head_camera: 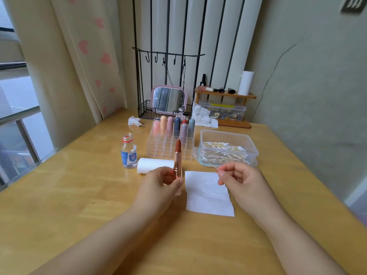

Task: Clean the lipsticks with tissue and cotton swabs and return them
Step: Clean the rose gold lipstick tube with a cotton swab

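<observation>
Nearest you, a flat tissue sheet (208,193) lies on the wooden surface (69,195), and everything else is placed from it. Just left of the sheet, your left hand (162,185) grips the rose-gold base of an uncapped lipstick (177,158), holding it upright with the reddish-brown bullet fully raised. Just above the sheet's right corner, your right hand (238,179) pinches a cotton swab (216,169) between thumb and fingers; only a short bit of stick shows, so you cannot tell whether its tip is clean or stained. The swab is apart from the lipstick.

Beyond the sheet to the left lie a tissue roll (153,165) and an open small bottle (128,151) of clear liquid. Straight beyond the sheet stands the clear organizer (170,145), with seven capped lipsticks (174,126) in its back rows and the front cells bare. Beyond the sheet to the right, a clear box (228,147) holds many swabs. Farther off, a crumpled tissue (135,121) lies at the left and another (202,117) by the wooden shelf.

By the look of it, you are mid-task: this lipstick appears ready for swabbing, not yet touched. Wiping it, capping it and returning it to the organizer remain. Its cap is not visible. Whether the racked lipsticks are already cleaned cannot be told, though the used tissues suggest some work is done.
</observation>
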{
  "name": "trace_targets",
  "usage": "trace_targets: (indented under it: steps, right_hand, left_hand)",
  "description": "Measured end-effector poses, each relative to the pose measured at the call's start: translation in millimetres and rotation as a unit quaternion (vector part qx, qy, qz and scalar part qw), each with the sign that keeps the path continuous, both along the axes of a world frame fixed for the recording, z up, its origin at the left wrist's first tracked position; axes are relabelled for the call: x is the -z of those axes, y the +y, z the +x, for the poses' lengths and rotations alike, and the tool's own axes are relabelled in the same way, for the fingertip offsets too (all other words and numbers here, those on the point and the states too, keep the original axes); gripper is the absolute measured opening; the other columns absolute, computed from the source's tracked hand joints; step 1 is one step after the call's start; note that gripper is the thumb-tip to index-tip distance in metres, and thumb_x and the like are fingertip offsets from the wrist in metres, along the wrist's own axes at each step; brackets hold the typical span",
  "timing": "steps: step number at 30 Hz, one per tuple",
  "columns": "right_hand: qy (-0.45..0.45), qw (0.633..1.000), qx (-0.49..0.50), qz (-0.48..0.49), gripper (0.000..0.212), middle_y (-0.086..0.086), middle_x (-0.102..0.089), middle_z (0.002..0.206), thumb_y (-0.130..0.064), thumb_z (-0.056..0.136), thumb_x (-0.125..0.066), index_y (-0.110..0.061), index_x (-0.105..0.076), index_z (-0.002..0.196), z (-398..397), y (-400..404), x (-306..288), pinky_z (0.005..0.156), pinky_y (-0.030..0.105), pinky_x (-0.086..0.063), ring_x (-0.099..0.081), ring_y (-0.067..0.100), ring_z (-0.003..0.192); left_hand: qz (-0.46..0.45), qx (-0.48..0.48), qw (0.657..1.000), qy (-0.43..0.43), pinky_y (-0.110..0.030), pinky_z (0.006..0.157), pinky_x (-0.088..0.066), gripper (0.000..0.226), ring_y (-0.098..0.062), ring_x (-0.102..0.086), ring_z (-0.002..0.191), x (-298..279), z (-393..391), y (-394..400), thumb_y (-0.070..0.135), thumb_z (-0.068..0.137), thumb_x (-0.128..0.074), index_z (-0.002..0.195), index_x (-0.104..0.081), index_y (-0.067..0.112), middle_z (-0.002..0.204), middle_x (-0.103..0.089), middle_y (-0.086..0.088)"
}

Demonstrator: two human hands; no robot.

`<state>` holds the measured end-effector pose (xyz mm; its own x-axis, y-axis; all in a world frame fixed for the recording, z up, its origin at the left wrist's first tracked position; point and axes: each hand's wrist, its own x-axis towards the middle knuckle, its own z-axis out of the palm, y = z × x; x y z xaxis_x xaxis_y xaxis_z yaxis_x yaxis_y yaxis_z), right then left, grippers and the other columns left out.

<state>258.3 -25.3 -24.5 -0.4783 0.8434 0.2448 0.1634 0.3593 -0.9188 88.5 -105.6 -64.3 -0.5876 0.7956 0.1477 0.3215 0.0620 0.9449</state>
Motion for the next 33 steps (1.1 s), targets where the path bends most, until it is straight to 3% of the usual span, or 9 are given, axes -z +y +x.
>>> trace_targets:
  steps: [4,6,10,14,17,20,24,30,33]
  right_hand:
    - [0.012,0.998,-0.03,0.047,0.015,-0.006,-0.063,0.065,-0.005,0.092,-0.056,-0.017,-0.062,0.085,1.6,0.4,-17.0,0.045,0.008,-0.037,-0.052,-0.003,0.052]
    - [0.007,0.996,-0.043,0.078,0.018,-0.012,-0.06,0.063,-0.008,0.094,-0.051,-0.023,-0.06,0.089,2.5,0.2,-22.8,0.044,0.008,-0.035,-0.052,-0.002,0.056]
    - [0.027,0.993,-0.053,0.102,0.02,-0.014,-0.054,0.064,-0.016,0.097,-0.049,-0.032,-0.06,0.091,10.7,-7.9,-22.9,0.051,0.01,-0.038,-0.046,-0.001,0.059]
    - [0.039,0.991,-0.04,0.122,0.015,0.007,-0.05,0.071,-0.03,0.088,-0.045,-0.039,-0.058,0.089,17.1,-22.3,-23.6,0.055,0.043,-0.046,-0.039,0.01,0.058]
    - [0.048,0.985,-0.031,0.161,0.007,0.005,-0.052,0.07,-0.034,0.087,-0.051,-0.036,-0.058,0.089,19.0,-29.7,-25.3,0.058,0.047,-0.049,-0.044,0.021,0.064]
    - [0.045,0.977,-0.016,0.21,0.013,-0.001,-0.054,0.068,-0.041,0.085,-0.052,-0.035,-0.06,0.092,21.6,-32.5,-24.2,0.058,0.045,-0.05,-0.05,0.016,0.061]
    - [0.043,0.97,0.004,0.24,0.014,-0.004,-0.061,0.073,-0.041,0.084,-0.052,-0.034,-0.061,0.091,25.0,-34.7,-24.9,0.056,0.035,-0.048,-0.059,0.018,0.056]
    - [0.033,0.964,0.016,0.265,0.012,-0.006,-0.06,0.072,-0.039,0.085,-0.053,-0.031,-0.062,0.088,26.3,-36.6,-25.9,0.053,0.031,-0.044,-0.059,0.024,0.053]
    - [0.034,0.961,0.018,0.273,0.012,-0.005,-0.058,0.07,-0.037,0.086,-0.054,-0.029,-0.063,0.085,25.9,-36.7,-25.8,0.051,0.025,-0.042,-0.058,0.022,0.051]
  left_hand:
    - [0.046,0.035,0.997,-0.044,-0.031,0.075,-0.052,0.006,-0.01,-0.065,0.07,-17.0,16.8,-0.3,0.015,0.095,-0.053,0.09,-0.056,0.013,0.08,-0.062,-0.003]
    - [0.072,0.064,0.989,-0.111,-0.033,0.07,-0.052,0.012,-0.011,-0.062,0.064,-23.3,27.8,-3.3,0.014,0.099,-0.044,0.09,-0.051,0.009,0.074,-0.057,-0.001]
    - [0.109,0.099,0.974,-0.171,-0.027,0.063,-0.033,0.018,-0.011,-0.04,0.057,-23.4,42.8,-14.2,0.018,0.099,-0.042,0.092,-0.048,0.002,0.061,-0.047,0.009]
    - [0.134,0.115,0.966,-0.187,-0.031,0.064,-0.029,0.04,-0.018,-0.034,0.064,-21.2,45.7,-23.8,0.043,0.086,-0.048,0.094,-0.043,0.004,0.066,-0.042,0.003]
    - [0.138,0.138,0.963,-0.188,-0.026,0.058,-0.033,0.028,-0.017,-0.034,0.061,-20.9,46.8,-28.0,0.045,0.082,-0.047,0.091,-0.048,0.019,0.067,-0.042,-0.001]
    - [0.144,0.167,0.958,-0.184,-0.021,0.051,-0.037,0.01,-0.013,-0.038,0.054,-20.4,47.9,-29.6,0.043,0.082,-0.047,0.078,-0.054,0.036,0.064,-0.046,0.0]
    - [0.149,0.186,0.956,-0.171,-0.022,0.055,-0.041,0.008,-0.013,-0.047,0.055,-18.8,49.0,-30.8,0.043,0.082,-0.053,0.075,-0.057,0.043,0.065,-0.057,0.002]
    - [0.148,0.195,0.956,-0.16,-0.017,0.063,-0.042,0.023,-0.012,-0.051,0.062,-20.6,50.5,-36.4,0.037,0.085,-0.045,0.095,-0.049,0.017,0.072,-0.057,0.002]
    - [0.144,0.195,0.96,-0.142,-0.015,0.063,-0.042,0.021,-0.012,-0.051,0.063,-20.9,51.3,-37.3,0.038,0.084,-0.047,0.095,-0.05,0.02,0.072,-0.057,0.003]
